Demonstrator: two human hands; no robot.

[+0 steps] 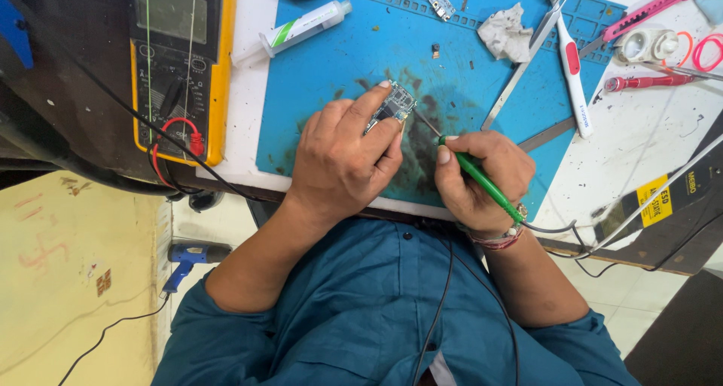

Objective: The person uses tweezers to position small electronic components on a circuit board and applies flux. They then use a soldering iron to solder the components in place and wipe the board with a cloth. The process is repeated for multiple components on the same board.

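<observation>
Soldering on a small circuit board (393,104), near the worktop's front edge.
Our left hand (343,156) pinches it; our right hand (476,176) grips the green iron (482,181), needing a steady tip.

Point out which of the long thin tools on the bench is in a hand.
The green soldering iron, gripped in the right hand. The white-and-red and pink tools lie untouched on the bench.

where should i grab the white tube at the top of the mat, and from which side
Grip the white tube across its wide middle body, coming from above. It lies flat and slanted, cap end up right, with open space on both long sides. Avoid the narrow cap and the flattened tail near the multimeter.
</observation>
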